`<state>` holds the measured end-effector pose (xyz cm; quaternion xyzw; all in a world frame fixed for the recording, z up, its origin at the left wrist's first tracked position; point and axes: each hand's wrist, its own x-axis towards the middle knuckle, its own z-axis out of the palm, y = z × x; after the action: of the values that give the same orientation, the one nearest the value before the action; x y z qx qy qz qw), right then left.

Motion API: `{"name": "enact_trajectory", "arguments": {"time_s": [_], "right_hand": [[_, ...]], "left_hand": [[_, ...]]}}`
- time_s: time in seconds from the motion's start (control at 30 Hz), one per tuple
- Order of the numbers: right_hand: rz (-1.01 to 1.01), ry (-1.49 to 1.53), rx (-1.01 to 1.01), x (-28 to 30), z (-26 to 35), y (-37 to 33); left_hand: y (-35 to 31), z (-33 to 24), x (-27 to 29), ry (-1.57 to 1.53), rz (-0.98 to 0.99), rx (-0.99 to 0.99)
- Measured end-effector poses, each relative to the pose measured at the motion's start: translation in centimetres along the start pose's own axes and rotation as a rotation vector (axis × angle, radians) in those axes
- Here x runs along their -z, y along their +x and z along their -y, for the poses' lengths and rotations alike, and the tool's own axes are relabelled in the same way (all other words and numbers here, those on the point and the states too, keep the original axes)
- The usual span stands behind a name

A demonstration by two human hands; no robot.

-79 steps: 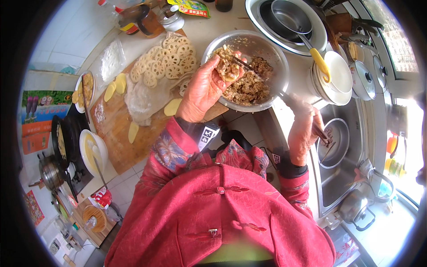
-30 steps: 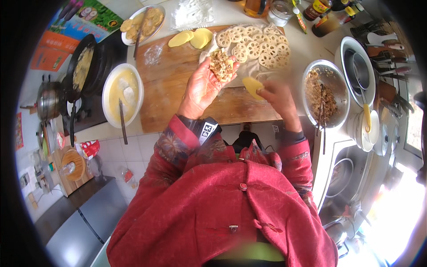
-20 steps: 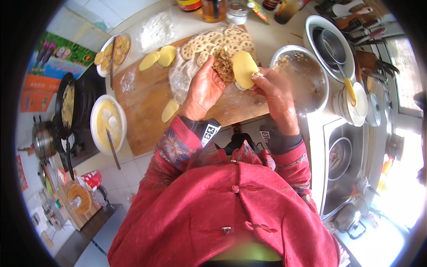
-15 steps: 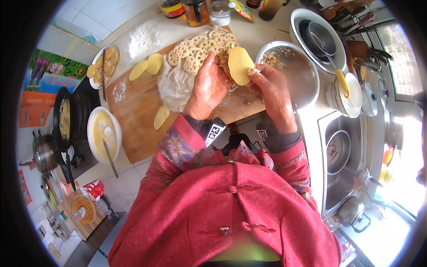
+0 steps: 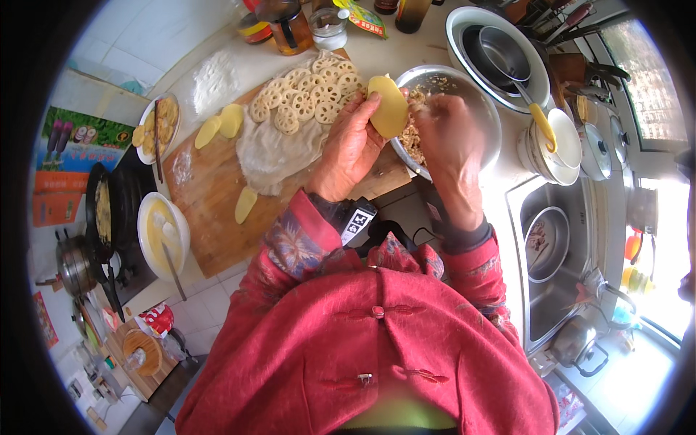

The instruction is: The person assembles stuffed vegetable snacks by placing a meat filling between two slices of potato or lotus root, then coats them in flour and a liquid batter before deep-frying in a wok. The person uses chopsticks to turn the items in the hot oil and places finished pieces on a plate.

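My left hand [image 5: 351,138] grips a pale yellow oval slice [image 5: 390,109], likely potato, between thumb and fingers. My right hand [image 5: 453,145] is over the large metal bowl [image 5: 491,127], its fingers smeared by motion. Chopped, brownish filling [image 5: 413,141] lies in that bowl, beside the slice. On the wooden cutting board [image 5: 210,232], many lotus root slices [image 5: 304,90] rest on a damp pale cloth [image 5: 272,156]. Two more yellow slices [image 5: 208,133] sit at the board's far left, and another slice [image 5: 246,205] lies nearer me.
Left of the board stands a white bowl [image 5: 185,225] of yellow batter with a utensil in it. Beyond it are a black pan [image 5: 130,203] and a plate of fried pieces [image 5: 170,138] with chopsticks. Stacked basins [image 5: 458,36] and the sink [image 5: 533,304] are on the right.
My right hand has left the slice and shifted over the metal bowl. The filling seen behind the slice before no longer shows in my left hand. The view has shifted slightly.
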<state>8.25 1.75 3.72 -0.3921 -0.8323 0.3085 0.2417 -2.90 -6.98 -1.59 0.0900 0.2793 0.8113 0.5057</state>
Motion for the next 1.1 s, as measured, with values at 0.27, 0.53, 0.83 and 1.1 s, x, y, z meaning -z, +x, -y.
{"name": "enact_trajectory", "arguments": {"time_s": [0.27, 0.53, 0.83, 1.1], "right_hand": [[-0.024, -0.329, 0.821, 0.7, 0.4, 3.0], [0.135, -0.249, 0.797, 1.2, -3.1, 3.2], [0.097, 0.544, 0.218, 4.1, -4.5, 4.0], [0.004, 0.263, 0.192, 3.0, -4.0, 2.2]], "left_hand": [[1.1, 1.0, -2.8, -0.435, 0.156, 0.260], [1.5, 2.6, -2.8, -0.622, 0.406, 0.325], [2.2, 4.0, -2.8, -0.217, 0.085, 0.286], [4.7, 3.3, -5.8, -0.249, 0.124, 0.010]]}}
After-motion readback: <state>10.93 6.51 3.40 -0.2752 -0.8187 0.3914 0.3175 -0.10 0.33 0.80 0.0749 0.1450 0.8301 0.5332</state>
